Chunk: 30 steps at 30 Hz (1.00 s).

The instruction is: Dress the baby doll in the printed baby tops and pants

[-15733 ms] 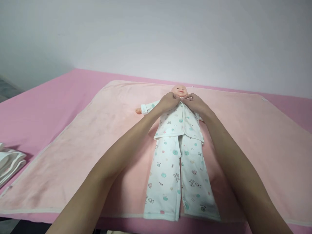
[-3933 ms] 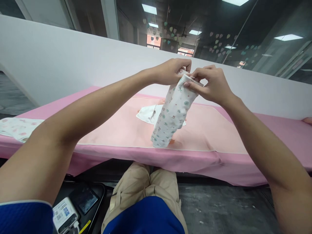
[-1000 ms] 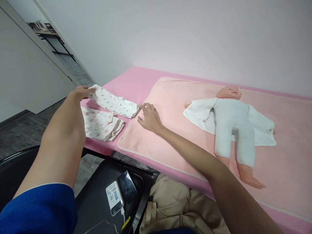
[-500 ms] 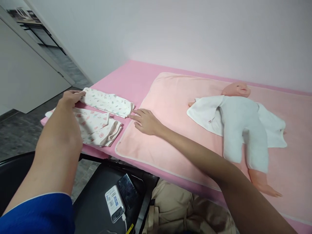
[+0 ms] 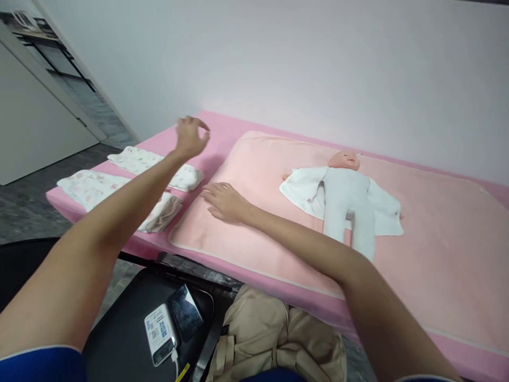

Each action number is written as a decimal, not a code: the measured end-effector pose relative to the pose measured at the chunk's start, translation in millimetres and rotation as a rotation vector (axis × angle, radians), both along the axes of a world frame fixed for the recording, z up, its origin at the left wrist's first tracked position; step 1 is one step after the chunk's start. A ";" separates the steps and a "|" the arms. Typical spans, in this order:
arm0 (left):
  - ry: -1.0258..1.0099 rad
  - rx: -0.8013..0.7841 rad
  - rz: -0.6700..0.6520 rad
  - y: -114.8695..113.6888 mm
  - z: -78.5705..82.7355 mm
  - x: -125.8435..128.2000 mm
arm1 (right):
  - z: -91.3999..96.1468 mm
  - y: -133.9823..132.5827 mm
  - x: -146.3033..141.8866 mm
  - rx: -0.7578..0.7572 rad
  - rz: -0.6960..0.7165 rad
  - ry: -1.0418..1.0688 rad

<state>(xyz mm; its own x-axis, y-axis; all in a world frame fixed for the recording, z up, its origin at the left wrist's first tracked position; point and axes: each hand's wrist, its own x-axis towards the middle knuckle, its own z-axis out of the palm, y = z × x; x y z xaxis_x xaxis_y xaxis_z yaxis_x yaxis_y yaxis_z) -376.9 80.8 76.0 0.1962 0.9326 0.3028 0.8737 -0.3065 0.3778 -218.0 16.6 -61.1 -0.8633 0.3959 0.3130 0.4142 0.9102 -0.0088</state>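
A baby doll (image 5: 345,199) in a pale bodysuit lies on its back on a peach blanket (image 5: 278,175), on top of an opened white shirt (image 5: 304,192). My left hand (image 5: 190,136) is raised in the air above the folded patterned trousers (image 5: 139,161), fingers loosely curled and holding nothing. My right hand (image 5: 223,201) lies flat on the blanket's left part, fingers spread. A second folded patterned garment (image 5: 95,188) lies nearer the table's left front edge, partly behind my left forearm.
The pink table (image 5: 222,130) runs along a white wall. Below its front edge stands a black seat (image 5: 131,329) with a power bank (image 5: 160,333) and a phone (image 5: 184,313) on it. My beige trousers (image 5: 274,334) show at the bottom.
My left hand has let go of the folded patterned trousers and risen to the right. The right hand stays flat on the blanket. The view has shifted a little left.
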 end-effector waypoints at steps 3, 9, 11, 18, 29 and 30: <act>-0.019 0.106 -0.073 16.3 -28.7 51.2 | 25.2 -12.2 70.5 0.096 0.101 -0.127; 0.024 0.151 -0.319 37.8 -92.0 191.6 | 78.1 16.0 259.2 0.042 -0.576 -0.274; 0.052 0.159 -0.377 35.7 -104.3 241.4 | 85.1 32.1 304.4 -0.011 -0.872 -0.295; 0.173 0.213 -0.322 32.7 -141.4 327.4 | 64.0 60.6 339.7 -0.098 -0.898 -0.202; 0.134 0.186 -0.258 47.9 -158.1 318.4 | 38.0 87.0 311.2 -0.098 -1.038 -0.065; 0.112 0.184 -0.260 47.8 -157.5 317.7 | 35.6 86.7 313.2 -0.082 -1.030 -0.011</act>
